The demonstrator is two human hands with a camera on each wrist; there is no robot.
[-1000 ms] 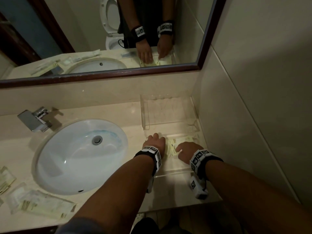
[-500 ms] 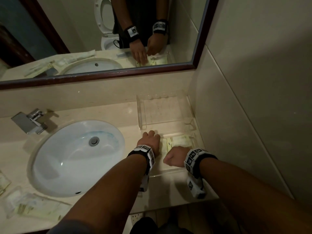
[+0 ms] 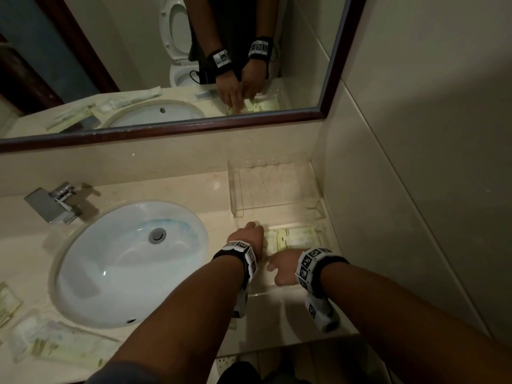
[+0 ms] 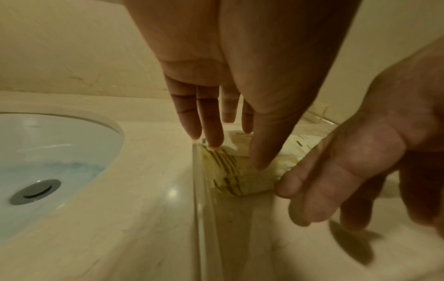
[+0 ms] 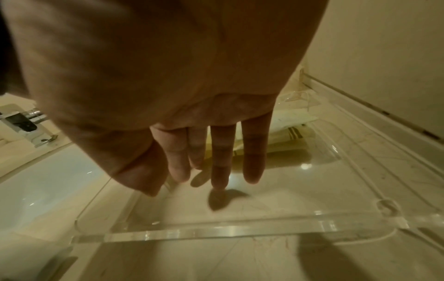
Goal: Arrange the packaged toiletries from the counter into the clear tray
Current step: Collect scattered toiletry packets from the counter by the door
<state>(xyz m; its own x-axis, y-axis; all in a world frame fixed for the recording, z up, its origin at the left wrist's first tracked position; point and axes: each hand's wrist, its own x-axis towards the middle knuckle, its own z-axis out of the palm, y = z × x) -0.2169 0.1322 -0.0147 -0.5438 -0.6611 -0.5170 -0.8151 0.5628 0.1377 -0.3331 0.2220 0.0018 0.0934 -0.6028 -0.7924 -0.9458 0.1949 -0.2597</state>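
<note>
A clear tray (image 3: 263, 292) lies on the counter right of the sink, its left wall (image 4: 199, 190) and front rim (image 5: 216, 232) showing in the wrist views. Pale green packets (image 3: 297, 239) lie stacked in its far half. My left hand (image 3: 249, 234) reaches over the left wall. Its straight fingers and thumb (image 4: 254, 148) touch the striped packets (image 4: 240, 182). My right hand (image 3: 282, 268) hovers over the bare near half with fingers (image 5: 221, 171) straight, holding nothing. The packets (image 5: 288, 136) lie beyond them.
A second clear tray (image 3: 274, 189) stands behind, against the wall. More packets (image 3: 55, 347) lie on the counter left of the sink (image 3: 124, 267), with another (image 3: 8, 303) at the far left edge. The tap (image 3: 52, 203) is back left; the wall closes the right side.
My right hand has drawn back from the packets toward the tray's near edge, with its fingers now straight. My left hand has stayed at the packets' left side.
</note>
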